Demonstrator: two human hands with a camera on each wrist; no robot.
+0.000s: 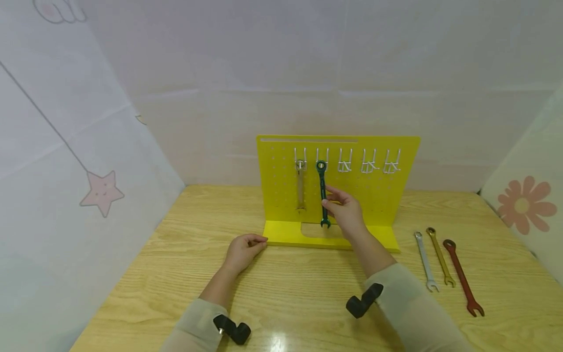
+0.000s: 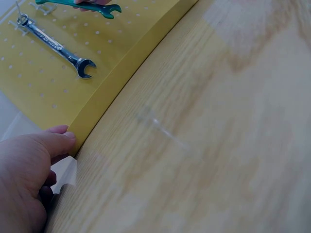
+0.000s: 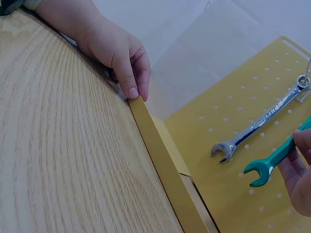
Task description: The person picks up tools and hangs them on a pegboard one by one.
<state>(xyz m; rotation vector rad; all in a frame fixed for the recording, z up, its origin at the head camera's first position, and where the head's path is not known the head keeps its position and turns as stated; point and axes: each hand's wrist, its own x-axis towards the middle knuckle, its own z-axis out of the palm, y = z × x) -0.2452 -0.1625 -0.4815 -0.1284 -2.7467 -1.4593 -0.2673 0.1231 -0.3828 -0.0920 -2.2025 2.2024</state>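
Green wrench [image 1: 323,189] and right hand [image 1: 349,215] met at mid-shaft, thumb and fingers gripping it nearly upright. That hold left both ends clear, presumably to keep the ring free in front of the second hook from the left; whether the hook passed through the ring, I could not tell. The left hand [image 1: 242,253] pinched the left front corner of the base of the yellow pegboard [image 1: 382,200] between thumb and fingers, apparently to steady it (a light board might well skid on smooth wood). From the leftmost hook hung a silver wrench [image 1: 301,188], ring up, forked end down; the three further hooks [image 1: 345,166] bore no tools. To the right of the board, toward the right edge of the worktop [image 1: 211,208], lay a pale wrench [image 1: 425,261], a gold wrench [image 1: 441,256] and a red wrench [image 1: 463,278], perhaps set apart so each could be picked up singly.

Light wood grain covered the worktop, glare whitening it near the front. Beyond its far edge rose a pale, creased sheet [image 1: 281,107]; a pink star [image 1: 102,193] showed past the left edge, a flower [image 1: 522,205] past the right.
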